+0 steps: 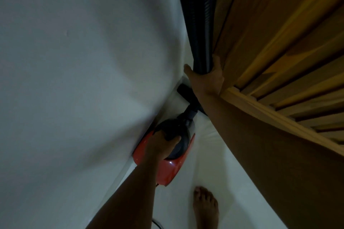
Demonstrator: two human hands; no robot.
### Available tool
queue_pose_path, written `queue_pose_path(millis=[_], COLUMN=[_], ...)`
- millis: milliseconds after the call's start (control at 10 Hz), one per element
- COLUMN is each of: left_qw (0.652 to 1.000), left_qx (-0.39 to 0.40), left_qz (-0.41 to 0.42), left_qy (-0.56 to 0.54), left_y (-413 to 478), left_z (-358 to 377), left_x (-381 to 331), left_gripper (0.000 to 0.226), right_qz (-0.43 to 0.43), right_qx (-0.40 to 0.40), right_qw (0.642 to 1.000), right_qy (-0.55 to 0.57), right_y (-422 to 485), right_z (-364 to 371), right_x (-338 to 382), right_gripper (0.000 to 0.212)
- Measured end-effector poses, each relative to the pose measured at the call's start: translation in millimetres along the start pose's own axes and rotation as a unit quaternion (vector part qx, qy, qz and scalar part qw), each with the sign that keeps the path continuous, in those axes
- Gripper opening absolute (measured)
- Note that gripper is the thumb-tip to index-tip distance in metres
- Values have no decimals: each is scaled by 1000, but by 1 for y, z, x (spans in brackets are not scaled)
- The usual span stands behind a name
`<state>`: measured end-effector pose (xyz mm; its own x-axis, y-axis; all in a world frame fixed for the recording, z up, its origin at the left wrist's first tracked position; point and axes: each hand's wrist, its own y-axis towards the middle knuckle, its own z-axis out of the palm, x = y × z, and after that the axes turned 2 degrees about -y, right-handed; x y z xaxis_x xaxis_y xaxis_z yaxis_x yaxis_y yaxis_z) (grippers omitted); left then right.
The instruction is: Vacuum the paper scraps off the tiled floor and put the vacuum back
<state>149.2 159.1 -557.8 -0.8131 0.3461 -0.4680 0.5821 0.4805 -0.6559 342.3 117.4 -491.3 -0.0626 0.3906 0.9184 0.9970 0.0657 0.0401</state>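
No legible text or labels anywhere.

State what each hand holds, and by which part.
The left hand grips the red vacuum by its dark top handle. The right hand clasps the lower end of the black tube.

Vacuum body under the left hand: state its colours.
Red-orange shell with a dark grey top, on the vacuum body; the left hand grips it. Head view.

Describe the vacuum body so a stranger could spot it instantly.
Follow the white wall down to where it meets the pale floor. The vacuum body sits there under the left hand, the only red thing, with a dark rounded top.
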Motion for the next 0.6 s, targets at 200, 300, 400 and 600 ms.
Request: queue_pose_path(millis=[200,300,400,600], left_qw=[1000,999,999,999], left_qx=[-2,-8,-9,-43], left_qz=[14,12,13,24], left_qy=[28,38,36,-23], left_y=[-4,-4,-5,-12], left_z=[-7,-6,-5,-14], left_x=[0,-1,-1,-12], left_gripper=[49,52,52,44], right_qz=[-54,-64,-51,-19], right_qx=[24,34,67,169], right_qw=[998,997,996,977], right_qy=[21,12,-20,-128], right_y=[-16,-20,-22,-23], right_z=[-7,-12,-24,-52], right_x=[3,2,-2,-13], right_gripper=[89,97,106,108])
